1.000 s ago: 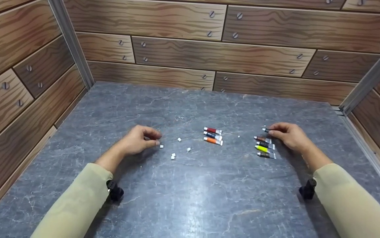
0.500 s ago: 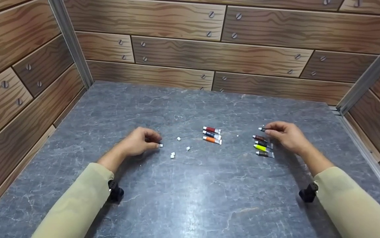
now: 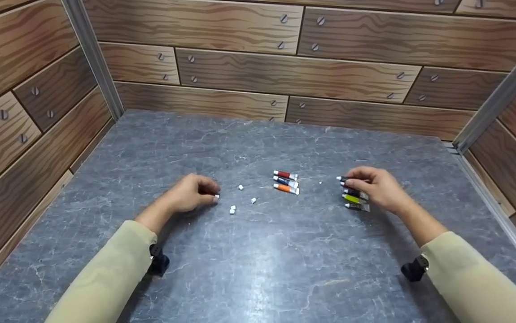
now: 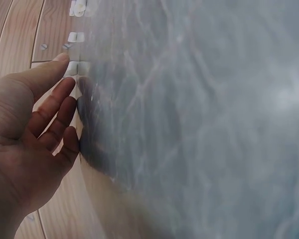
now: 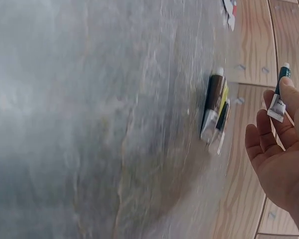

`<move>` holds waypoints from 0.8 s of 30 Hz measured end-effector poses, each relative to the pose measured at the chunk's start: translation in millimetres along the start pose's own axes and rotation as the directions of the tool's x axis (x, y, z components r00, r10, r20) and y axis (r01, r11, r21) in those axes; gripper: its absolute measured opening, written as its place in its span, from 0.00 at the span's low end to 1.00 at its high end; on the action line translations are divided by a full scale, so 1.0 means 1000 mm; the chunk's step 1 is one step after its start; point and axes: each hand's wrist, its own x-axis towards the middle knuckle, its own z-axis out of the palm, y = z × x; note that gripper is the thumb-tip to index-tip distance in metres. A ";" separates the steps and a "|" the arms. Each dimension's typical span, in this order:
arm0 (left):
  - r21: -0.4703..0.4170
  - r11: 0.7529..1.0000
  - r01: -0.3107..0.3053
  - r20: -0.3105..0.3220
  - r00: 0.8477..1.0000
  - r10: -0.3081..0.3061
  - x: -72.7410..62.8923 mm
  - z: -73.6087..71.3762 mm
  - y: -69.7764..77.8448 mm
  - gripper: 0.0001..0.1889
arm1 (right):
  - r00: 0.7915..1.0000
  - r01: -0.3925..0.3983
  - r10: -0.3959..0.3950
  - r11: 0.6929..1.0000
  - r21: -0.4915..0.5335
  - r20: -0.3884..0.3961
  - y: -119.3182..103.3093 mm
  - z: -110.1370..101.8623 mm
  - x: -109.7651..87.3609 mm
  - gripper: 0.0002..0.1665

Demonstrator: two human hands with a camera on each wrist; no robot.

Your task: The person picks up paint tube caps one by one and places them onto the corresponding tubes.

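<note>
My right hand (image 3: 377, 188) pinches a dark green paint tube (image 5: 283, 79) between thumb and index finger, its white-tipped end pointing left in the head view. Below that hand lie several more paint tubes, among them a yellow one (image 3: 351, 198) and a dark one (image 3: 356, 207); the fingers partly cover this group. My left hand (image 3: 190, 194) is low over the table, thumb and index fingertips on either side of a small white cap (image 4: 74, 68), which seems pinched where it stands. Other white caps (image 3: 232, 210) lie to the right of that hand.
Midway between the hands, a red tube (image 3: 285, 175), a dark blue tube (image 3: 286, 181) and an orange tube (image 3: 286, 189) lie in a row. A tiny white bit (image 3: 320, 182) lies to their right. Wood-patterned walls (image 3: 231, 72) bound the grey marbled table (image 3: 258, 260).
My right hand has moved left and slightly nearer with the paint tube, now partly over the tube group. The left thumb and index finger have come around the white cap.
</note>
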 end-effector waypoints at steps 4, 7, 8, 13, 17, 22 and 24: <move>0.020 0.999 -0.029 -0.002 1.000 0.029 0.002 0.002 -0.002 0.11 | 1.000 0.020 -0.020 1.000 0.001 0.012 -0.010 0.006 -0.003 0.11; 0.045 0.997 -0.059 -0.007 0.998 0.060 0.002 0.003 -0.003 0.11 | 0.999 0.034 -0.034 0.999 0.008 0.015 -0.017 0.010 -0.004 0.11; 0.053 0.996 -0.065 -0.010 0.998 0.066 0.002 0.003 -0.003 0.10 | 0.999 0.038 -0.039 0.999 0.009 0.016 -0.019 0.012 -0.005 0.11; 0.080 0.995 -0.060 -0.020 0.998 0.062 0.002 0.005 -0.004 0.10 | 0.998 0.043 -0.044 0.999 0.009 0.035 -0.027 0.019 -0.007 0.11; 0.083 0.996 -0.044 -0.029 0.998 0.047 0.002 0.006 -0.003 0.10 | 0.998 0.031 -0.033 0.999 0.044 0.050 -0.031 0.024 -0.007 0.11; 0.089 0.995 -0.051 -0.032 0.998 0.054 0.003 0.006 -0.003 0.09 | 0.998 0.036 -0.041 0.996 0.086 0.057 -0.034 0.029 -0.010 0.10; 0.090 0.995 -0.051 -0.035 0.998 0.054 0.003 0.007 -0.003 0.08 | 0.997 0.050 -0.055 0.996 0.078 0.056 -0.035 0.030 -0.011 0.10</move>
